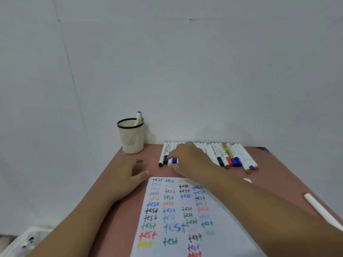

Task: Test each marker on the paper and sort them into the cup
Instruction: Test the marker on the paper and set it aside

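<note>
A row of several white markers (228,154) with coloured caps lies along the far edge of the reddish table (274,173). My right hand (187,158) rests over the left part of that row, fingertips touching a blue-capped marker (174,160); whether it grips it is unclear. My left hand (128,175) lies flat and open on the table left of the paper. The white paper (176,216) in front of me carries many coloured "test" words. A beige mesh cup (130,136) with a black rim stands at the far left corner and holds one or two markers (138,118).
A white pen-like stick (323,210) lies near the table's right edge. The grey wall rises directly behind the markers and cup. White cloth or objects sit on the floor at the lower left (22,242).
</note>
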Tool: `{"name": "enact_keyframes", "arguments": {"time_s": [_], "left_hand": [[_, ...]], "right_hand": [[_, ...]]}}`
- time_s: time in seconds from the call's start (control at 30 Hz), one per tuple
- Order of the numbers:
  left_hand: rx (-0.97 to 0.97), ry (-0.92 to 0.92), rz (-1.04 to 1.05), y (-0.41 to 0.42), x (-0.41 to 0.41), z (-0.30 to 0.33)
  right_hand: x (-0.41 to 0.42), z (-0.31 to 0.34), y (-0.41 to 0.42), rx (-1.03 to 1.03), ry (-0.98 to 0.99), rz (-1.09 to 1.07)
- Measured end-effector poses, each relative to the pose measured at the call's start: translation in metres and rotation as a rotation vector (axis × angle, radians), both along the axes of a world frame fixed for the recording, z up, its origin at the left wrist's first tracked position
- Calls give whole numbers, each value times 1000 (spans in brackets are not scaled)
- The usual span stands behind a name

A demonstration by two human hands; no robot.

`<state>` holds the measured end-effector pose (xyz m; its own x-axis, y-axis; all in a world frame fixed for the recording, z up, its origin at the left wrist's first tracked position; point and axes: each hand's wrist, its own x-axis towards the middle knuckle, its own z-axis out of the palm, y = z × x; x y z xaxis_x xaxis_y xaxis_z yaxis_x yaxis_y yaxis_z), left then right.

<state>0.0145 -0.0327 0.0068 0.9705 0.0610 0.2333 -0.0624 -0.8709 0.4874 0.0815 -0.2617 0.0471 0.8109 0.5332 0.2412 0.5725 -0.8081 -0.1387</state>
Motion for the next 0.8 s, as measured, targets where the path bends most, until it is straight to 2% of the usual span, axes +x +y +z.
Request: {"name": "enact_keyframes", "arguments": {"time_s": [0.27,0.33,0.43,0.5,0.57,0.6,0.67,0.8], "left_hand": [[-155,6,59,15,9,-10],[-132,-2,60,16,11,-10],[-104,4,65,15,9,-9],[-78,-26,73,12,8,-8],[-71,-99,75,8,7,-8],[-131,-116,67,5,5,-7],[-382,-106,39,-6,-1,2],[-889,15,-41,-29,-10,21]], "right_hand": [[57,-33,53,-120,-49,7],[61,-37,56,-242,-180,83],[57,-41,51,-326,-511,264],[52,-42,44,-124,-604,323],[47,-41,38,159,-594,395],[41,-38,35,264,-572,428],[25,-32,26,381,-582,478],[-7,-21,5,329,-755,566]]}}
